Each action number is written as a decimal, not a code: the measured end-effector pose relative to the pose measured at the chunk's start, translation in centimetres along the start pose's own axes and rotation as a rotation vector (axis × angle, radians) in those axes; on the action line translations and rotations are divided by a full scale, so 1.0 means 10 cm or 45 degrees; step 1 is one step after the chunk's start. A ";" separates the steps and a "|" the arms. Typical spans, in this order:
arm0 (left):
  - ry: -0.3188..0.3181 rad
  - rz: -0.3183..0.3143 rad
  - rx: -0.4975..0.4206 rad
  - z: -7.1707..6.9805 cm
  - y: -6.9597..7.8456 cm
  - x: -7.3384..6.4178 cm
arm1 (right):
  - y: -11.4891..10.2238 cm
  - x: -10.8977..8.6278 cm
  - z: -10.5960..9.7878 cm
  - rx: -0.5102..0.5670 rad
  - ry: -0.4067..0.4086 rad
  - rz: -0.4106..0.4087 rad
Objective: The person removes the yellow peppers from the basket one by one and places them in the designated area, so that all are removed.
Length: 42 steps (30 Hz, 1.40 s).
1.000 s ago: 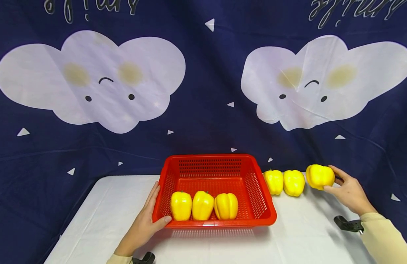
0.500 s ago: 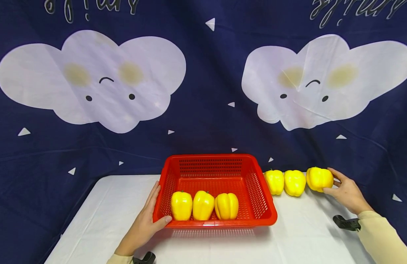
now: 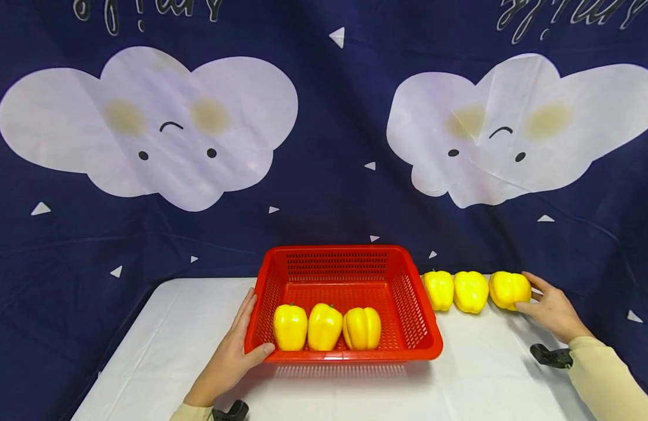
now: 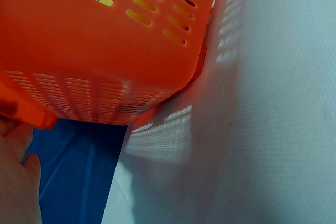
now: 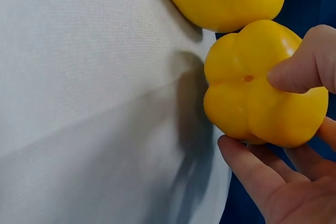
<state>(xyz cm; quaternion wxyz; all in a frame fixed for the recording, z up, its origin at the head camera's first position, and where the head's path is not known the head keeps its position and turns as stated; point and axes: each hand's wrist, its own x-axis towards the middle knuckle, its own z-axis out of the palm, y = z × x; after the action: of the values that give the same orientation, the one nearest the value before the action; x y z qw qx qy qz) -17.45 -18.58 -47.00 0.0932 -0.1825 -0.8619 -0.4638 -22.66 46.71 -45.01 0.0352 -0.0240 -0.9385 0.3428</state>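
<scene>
A red plastic basket (image 3: 350, 355) stands on the white table with three yellow bell peppers (image 3: 324, 327) side by side along its front wall. At its left front corner, my left hand (image 3: 230, 351) holds the rim, thumb over the front edge and fingers along the outer left side. To the right of the basket, my right hand (image 3: 554, 311) holds a yellow bell pepper (image 5: 262, 87) between thumb and fingers, at the right end of a row. The thumb (image 5: 299, 72) presses its lobed end, while the fingers (image 5: 252, 169) support it from the opposite side in the right wrist view.
Two more yellow bell peppers (image 3: 438, 290) (image 3: 471, 292) stand between the basket and the held one, near the table's back edge. White cloth covers the table (image 3: 487, 374). Behind it hangs a dark blue curtain (image 3: 334, 146) with cloud prints.
My right hand has lowered the bell pepper toward the table, into line with the other two on the right. My left hand and the basket stay in place.
</scene>
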 end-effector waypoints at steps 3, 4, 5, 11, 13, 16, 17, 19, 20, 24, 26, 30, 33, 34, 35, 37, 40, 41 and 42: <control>0.002 0.003 0.006 0.00 0.00 0.00 | 0.00 0.01 0.01 -0.007 -0.023 0.005; 0.003 0.005 0.008 0.00 -0.01 0.00 | 0.01 0.01 0.02 -0.007 -0.031 0.004; 0.003 0.007 0.008 0.00 -0.01 0.00 | 0.01 0.01 0.02 -0.005 -0.041 0.005; 0.002 0.020 0.003 0.01 -0.01 0.00 | 0.03 0.02 0.03 0.008 -0.079 0.030; -0.001 0.019 -0.001 0.01 -0.01 0.01 | 0.04 0.03 0.03 0.006 -0.082 0.038; -0.002 0.017 -0.004 0.01 0.00 0.01 | 0.04 0.03 0.03 0.006 -0.085 0.032; -0.002 0.017 -0.003 0.00 0.00 0.01 | 0.04 0.04 0.03 0.006 -0.088 0.026; 0.000 0.016 0.000 0.00 0.00 0.01 | 0.04 0.04 0.03 0.008 -0.097 0.010; 0.001 0.016 0.001 0.00 0.00 0.01 | 0.04 0.05 0.03 0.008 -0.101 0.001; 0.001 0.008 0.001 0.00 0.01 0.01 | 0.02 0.08 0.03 0.006 -0.126 -0.013; -0.001 0.003 -0.002 0.00 0.01 0.01 | 0.02 0.09 0.03 0.007 -0.131 -0.012; 0.000 0.006 0.000 0.00 0.02 0.01 | 0.01 0.11 0.01 -0.007 -0.126 0.002; 0.002 0.015 0.006 0.00 0.01 0.01 | 0.02 0.12 0.01 -0.015 -0.129 0.017; 0.003 0.017 0.009 0.00 0.01 0.00 | 0.01 0.12 0.01 -0.014 -0.133 0.019; 0.003 0.019 0.010 0.00 0.01 0.00 | 0.01 0.12 0.00 -0.008 -0.140 0.023; 0.003 0.018 0.012 0.00 0.01 0.00 | 0.00 0.13 0.00 -0.006 -0.148 0.032; 0.002 0.019 0.011 0.00 0.00 0.00 | -0.02 0.14 0.01 0.012 -0.154 0.051; 0.002 0.020 0.010 0.00 0.00 0.00 | -0.03 0.14 0.01 0.021 -0.156 0.061; 0.002 0.020 0.010 0.00 0.00 -0.01 | -0.04 0.14 0.01 0.027 -0.156 0.068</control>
<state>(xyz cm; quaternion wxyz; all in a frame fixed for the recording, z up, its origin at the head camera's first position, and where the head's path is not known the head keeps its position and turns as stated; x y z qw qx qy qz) -17.41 -18.61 -47.03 0.0983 -0.1885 -0.8622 -0.4598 -24.06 46.45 -44.80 -0.0312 -0.0277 -0.9342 0.3544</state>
